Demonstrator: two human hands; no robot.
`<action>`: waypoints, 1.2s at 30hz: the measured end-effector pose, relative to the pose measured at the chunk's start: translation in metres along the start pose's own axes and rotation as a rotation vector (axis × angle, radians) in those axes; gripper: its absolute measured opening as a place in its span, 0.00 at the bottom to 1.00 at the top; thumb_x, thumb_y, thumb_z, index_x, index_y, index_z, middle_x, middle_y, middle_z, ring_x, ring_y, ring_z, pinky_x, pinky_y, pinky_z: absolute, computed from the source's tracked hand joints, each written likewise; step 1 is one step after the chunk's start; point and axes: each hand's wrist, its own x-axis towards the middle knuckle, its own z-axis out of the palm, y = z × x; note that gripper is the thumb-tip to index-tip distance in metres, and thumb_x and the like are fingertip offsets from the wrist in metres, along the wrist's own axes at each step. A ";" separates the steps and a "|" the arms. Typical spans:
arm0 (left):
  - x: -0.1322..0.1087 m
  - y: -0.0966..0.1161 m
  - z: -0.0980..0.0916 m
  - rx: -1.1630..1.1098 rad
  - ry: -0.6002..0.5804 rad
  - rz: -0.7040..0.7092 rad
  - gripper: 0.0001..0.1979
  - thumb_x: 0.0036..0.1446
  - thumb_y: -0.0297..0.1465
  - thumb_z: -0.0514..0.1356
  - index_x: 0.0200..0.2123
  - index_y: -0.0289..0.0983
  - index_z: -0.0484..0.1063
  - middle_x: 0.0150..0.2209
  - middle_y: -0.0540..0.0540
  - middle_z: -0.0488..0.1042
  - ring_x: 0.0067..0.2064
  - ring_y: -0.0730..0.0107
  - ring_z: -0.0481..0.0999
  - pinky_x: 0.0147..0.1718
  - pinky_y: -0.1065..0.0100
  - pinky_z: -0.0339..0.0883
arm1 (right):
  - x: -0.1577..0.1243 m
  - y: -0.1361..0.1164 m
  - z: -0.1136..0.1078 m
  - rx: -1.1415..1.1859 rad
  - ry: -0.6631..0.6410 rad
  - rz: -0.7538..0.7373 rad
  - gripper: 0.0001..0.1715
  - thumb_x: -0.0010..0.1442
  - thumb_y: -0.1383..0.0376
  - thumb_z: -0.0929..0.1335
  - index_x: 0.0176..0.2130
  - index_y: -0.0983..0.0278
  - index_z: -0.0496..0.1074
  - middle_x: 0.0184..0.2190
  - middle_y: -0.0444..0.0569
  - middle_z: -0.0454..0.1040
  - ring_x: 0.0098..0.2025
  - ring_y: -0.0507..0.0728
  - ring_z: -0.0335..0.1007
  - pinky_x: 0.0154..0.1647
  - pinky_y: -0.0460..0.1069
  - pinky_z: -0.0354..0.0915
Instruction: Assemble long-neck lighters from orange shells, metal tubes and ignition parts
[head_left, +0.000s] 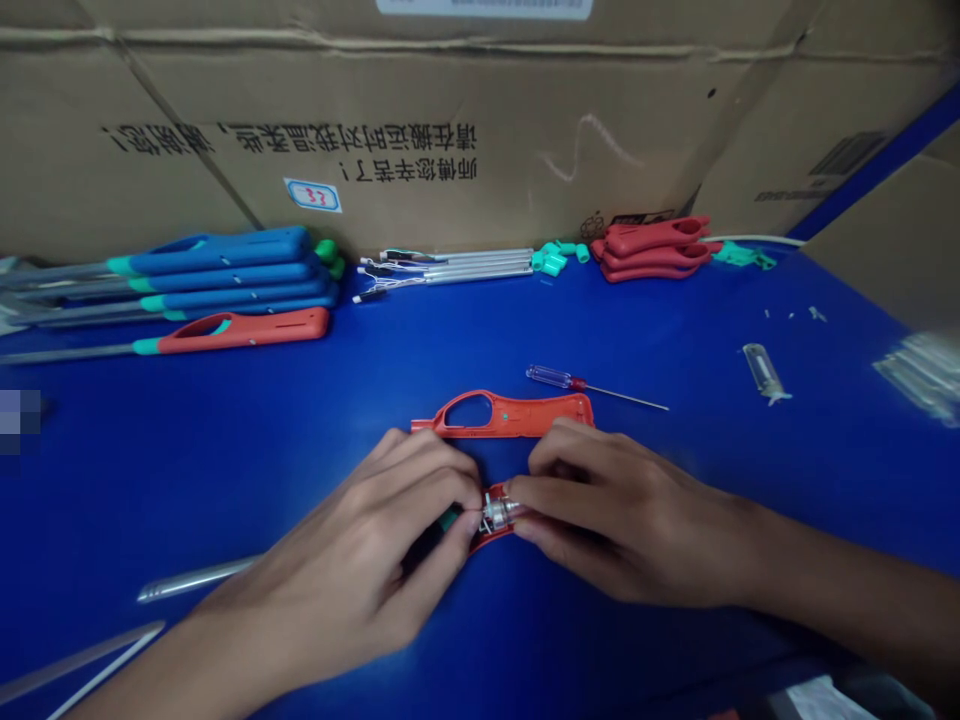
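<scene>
Both hands are at a red lighter shell half (pixel 491 541) with a clear-and-metal inner part (pixel 498 511) lying in it. My left hand (pixel 382 530) pinches the shell and the part's left end; a bit of green shows under its fingers. My right hand (pixel 622 510) closes around the right end, thumb and forefinger pressed on the part. The fingers hide most of the shell. Just beyond, the other orange-red shell half (pixel 525 418) lies open side up, near the right knuckles. A screwdriver (pixel 559 377) with a clear handle rests behind it.
Finished-looking blue lighters (pixel 232 272) and a red lighter (pixel 247 330) lie at back left. Metal tubes (pixel 480 264) with wires, green pieces (pixel 553 257) and red shells (pixel 652 248) line the cardboard box (pixel 465 210). A clear tank (pixel 763 370) lies right; a metal tube (pixel 196 577) left.
</scene>
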 end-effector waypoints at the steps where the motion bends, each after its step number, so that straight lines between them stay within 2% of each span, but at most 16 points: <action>1: 0.000 0.000 0.000 -0.001 0.000 0.001 0.05 0.65 0.24 0.55 0.41 0.39 0.69 0.40 0.51 0.74 0.43 0.70 0.70 0.47 0.63 0.60 | 0.000 0.000 0.000 -0.002 -0.002 0.003 0.11 0.69 0.66 0.64 0.41 0.68 0.76 0.34 0.50 0.71 0.35 0.53 0.65 0.38 0.47 0.66; 10: 0.003 0.001 -0.001 0.007 0.013 0.005 0.06 0.65 0.25 0.55 0.40 0.39 0.70 0.40 0.49 0.75 0.43 0.68 0.72 0.47 0.63 0.62 | -0.002 0.000 0.002 -0.017 0.000 -0.011 0.12 0.70 0.64 0.64 0.41 0.67 0.75 0.34 0.49 0.71 0.36 0.53 0.65 0.38 0.47 0.66; 23: -0.001 0.001 0.000 0.039 0.008 0.021 0.05 0.66 0.24 0.55 0.42 0.39 0.68 0.41 0.50 0.74 0.44 0.69 0.72 0.51 0.61 0.59 | -0.001 0.000 0.004 -0.014 0.053 -0.005 0.14 0.70 0.62 0.64 0.42 0.67 0.77 0.33 0.49 0.71 0.35 0.51 0.66 0.35 0.46 0.67; 36: 0.000 0.000 0.000 0.027 0.017 0.017 0.06 0.65 0.24 0.55 0.41 0.39 0.69 0.41 0.51 0.74 0.44 0.69 0.72 0.48 0.61 0.62 | -0.002 0.002 0.008 -0.024 0.094 -0.018 0.15 0.71 0.63 0.64 0.42 0.68 0.77 0.34 0.50 0.74 0.35 0.51 0.69 0.36 0.46 0.69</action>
